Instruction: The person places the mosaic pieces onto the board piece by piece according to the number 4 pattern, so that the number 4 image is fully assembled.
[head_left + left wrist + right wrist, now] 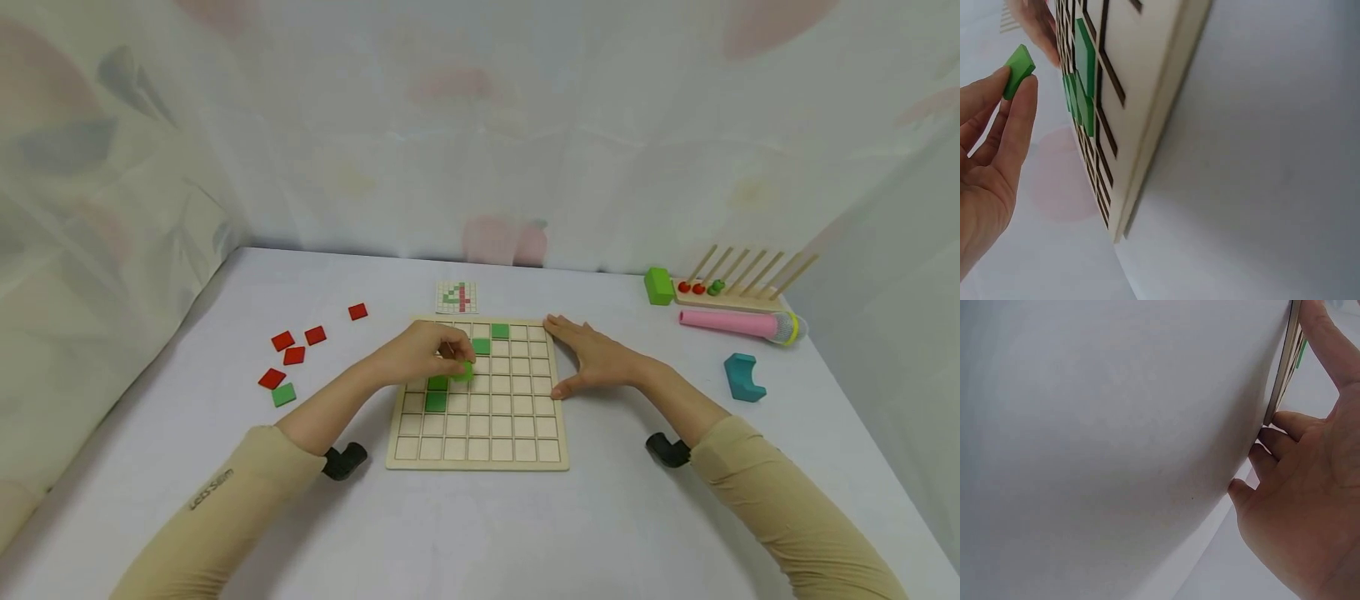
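My left hand (420, 353) pinches a green square tile (1019, 70) between thumb and fingertips, above the left-middle part of a wooden grid board (480, 427). The left wrist view shows this tile held apart from the board. Several green tiles sit in cells: one (436, 402) near the left side, another just behind it, and two farther back, including one (500, 332) in the back row. At the board's right edge rests my right hand (600, 357), fingers spread and fairly straight, with thumb and fingertips touching the rim (1284, 365). My left hand hides some cells.
Several red tiles (316, 335) and a loose green tile (283, 395) lie left of the board. A small pattern card (447, 306) lies behind it. At the right are a green block (658, 286), a peg stand (738, 303), a pink microphone (727, 322) and a teal curved block (742, 379).
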`<state>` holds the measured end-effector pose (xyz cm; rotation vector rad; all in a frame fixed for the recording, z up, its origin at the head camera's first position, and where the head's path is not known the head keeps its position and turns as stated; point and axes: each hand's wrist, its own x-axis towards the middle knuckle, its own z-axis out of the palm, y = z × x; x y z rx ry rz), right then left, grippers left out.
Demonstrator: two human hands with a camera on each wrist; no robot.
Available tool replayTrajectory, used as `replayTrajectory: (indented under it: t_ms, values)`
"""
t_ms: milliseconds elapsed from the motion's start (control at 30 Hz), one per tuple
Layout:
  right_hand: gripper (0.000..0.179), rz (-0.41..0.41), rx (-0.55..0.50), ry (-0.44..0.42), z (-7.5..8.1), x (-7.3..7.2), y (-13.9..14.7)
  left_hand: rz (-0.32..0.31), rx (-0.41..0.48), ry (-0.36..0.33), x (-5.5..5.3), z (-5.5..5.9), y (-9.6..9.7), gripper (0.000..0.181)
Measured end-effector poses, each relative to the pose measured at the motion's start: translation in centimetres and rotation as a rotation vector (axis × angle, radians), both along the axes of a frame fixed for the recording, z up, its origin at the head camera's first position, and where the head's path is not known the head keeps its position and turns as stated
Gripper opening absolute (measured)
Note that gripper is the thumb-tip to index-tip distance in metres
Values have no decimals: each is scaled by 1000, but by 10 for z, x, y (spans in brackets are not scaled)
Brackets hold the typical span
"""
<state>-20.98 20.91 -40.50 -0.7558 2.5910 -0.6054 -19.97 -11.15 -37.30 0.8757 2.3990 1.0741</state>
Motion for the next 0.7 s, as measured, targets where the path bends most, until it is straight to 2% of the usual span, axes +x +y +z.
replayTrajectory:
  t_ms: [300, 467, 700]
  values:
    - [117, -1, 5, 3, 0, 0, -1, -24, -77, -91, 1, 2, 8, 10]
    - [117, -2, 11, -2, 0, 0, 0, -46, -135, -68, 3, 1, 10, 10]
    - [117, -4, 6, -5, 1, 1, -1, -51, -166, -51, 4, -2, 10, 10]
